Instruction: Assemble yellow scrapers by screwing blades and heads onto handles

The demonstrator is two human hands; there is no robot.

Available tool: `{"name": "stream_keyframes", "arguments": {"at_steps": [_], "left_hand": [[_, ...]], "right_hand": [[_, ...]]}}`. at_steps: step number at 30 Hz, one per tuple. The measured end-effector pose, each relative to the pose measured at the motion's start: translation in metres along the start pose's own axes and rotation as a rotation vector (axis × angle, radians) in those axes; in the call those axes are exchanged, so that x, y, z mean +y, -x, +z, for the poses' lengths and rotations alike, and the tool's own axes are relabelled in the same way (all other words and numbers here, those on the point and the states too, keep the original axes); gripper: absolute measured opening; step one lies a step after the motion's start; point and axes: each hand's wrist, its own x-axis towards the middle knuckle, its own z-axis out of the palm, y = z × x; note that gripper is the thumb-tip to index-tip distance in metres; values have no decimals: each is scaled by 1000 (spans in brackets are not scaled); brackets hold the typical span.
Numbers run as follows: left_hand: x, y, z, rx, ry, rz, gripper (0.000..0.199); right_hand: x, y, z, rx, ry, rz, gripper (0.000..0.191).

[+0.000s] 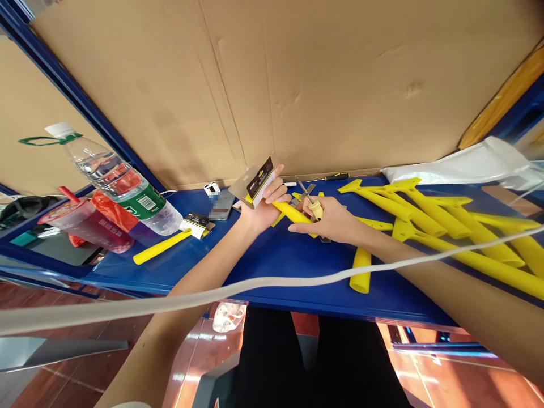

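Observation:
My left hand (262,211) is wrapped round a yellow handled tool (293,213), with a black and white card package (259,182) at its upper end. My right hand (325,218) grips a screwdriver (314,206) with a pale yellow handle, its metal shaft pointing up and left. The fingers of my right hand are beside the lower end of the yellow tool. Small metal blades and yellow bits lie on the blue table (280,266) behind and between the hands, partly hidden.
Several yellow handles (433,215) are piled at right, near a white plastic bag (463,161). At left are a carded yellow handle (164,247), a phone (221,205), a water bottle (127,181) and a red drink cup (91,224). A white cable (272,282) crosses in front.

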Motion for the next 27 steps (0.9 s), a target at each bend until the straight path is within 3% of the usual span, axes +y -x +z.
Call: {"name": "stream_keyframes", "arguments": {"at_steps": [4, 9, 13, 17, 23, 27], "left_hand": [[1, -8, -6, 20, -11, 12, 52], [7, -15, -13, 8, -90, 1, 72], [8, -9, -9, -13, -91, 79, 82], [-2, -6, -3, 18, -151, 151, 78], [-27, -8, -5, 52, -247, 254, 45], [-30, -8, -8, 137, -246, 205, 50]], "right_hand": [[0, 1, 0, -24, -99, 34, 75], [2, 0, -1, 96, -61, 36, 69], [4, -4, -5, 143, -4, 96, 64], [5, -6, -6, 174, 85, 60, 59], [7, -8, -3, 204, 120, 73, 60], [7, -7, -3, 202, 128, -8, 64]]}}
